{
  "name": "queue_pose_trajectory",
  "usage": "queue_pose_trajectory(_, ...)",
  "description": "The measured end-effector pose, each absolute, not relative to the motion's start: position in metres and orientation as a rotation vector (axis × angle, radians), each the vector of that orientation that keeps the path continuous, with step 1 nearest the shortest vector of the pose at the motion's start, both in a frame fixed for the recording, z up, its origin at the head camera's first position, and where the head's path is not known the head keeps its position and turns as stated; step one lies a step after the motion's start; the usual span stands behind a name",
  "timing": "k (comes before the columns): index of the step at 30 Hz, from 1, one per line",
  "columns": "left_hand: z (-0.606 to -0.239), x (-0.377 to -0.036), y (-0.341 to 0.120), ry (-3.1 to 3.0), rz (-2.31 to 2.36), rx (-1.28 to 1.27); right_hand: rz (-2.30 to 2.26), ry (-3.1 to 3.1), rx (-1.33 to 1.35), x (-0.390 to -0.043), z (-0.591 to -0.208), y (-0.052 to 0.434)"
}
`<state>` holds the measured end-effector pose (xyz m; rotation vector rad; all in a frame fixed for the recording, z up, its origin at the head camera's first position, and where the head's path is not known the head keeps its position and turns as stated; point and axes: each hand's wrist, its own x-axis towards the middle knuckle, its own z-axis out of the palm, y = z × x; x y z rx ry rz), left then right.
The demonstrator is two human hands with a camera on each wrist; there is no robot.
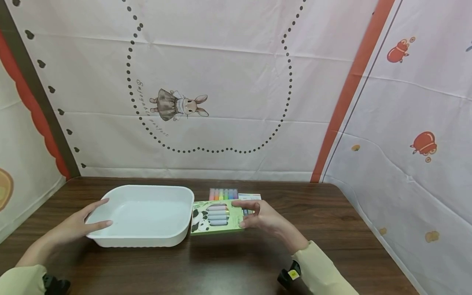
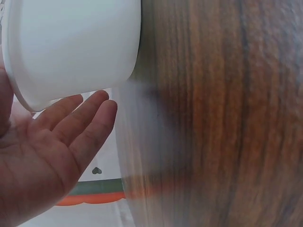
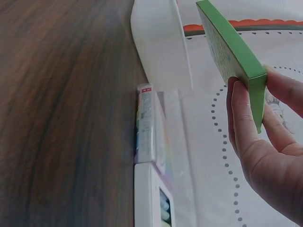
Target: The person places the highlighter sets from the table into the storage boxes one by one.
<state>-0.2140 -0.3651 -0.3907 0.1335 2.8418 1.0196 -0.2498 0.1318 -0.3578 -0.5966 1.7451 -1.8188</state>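
Observation:
My right hand (image 1: pixel 254 215) grips a flat green box (image 1: pixel 216 217) by its right end; the box has a panda picture and a window showing pastel sticks. It is held just above the table, right beside a white tub (image 1: pixel 144 215). In the right wrist view the green box (image 3: pixel 232 52) is pinched between thumb and fingers (image 3: pixel 246 127). My left hand (image 1: pixel 86 223) rests with straight fingers against the tub's left wall. The left wrist view shows the open palm (image 2: pixel 57 142) beside the tub (image 2: pixel 75 47).
Two more packs of coloured sticks (image 1: pixel 223 194) (image 1: pixel 250 197) lie on the dark wooden table (image 1: pixel 236 262) behind the green box; they also show in the right wrist view (image 3: pixel 147 123). Printed cloth walls (image 1: pixel 221 82) close in the back and both sides.

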Motion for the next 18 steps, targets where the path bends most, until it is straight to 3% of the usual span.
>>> queue_pose_trajectory(18, -0.392, -0.216, -0.366, 2.788, 1.025, 0.046, -1.848, 1.681, -0.612, -0.256, -0.343, 0.098)
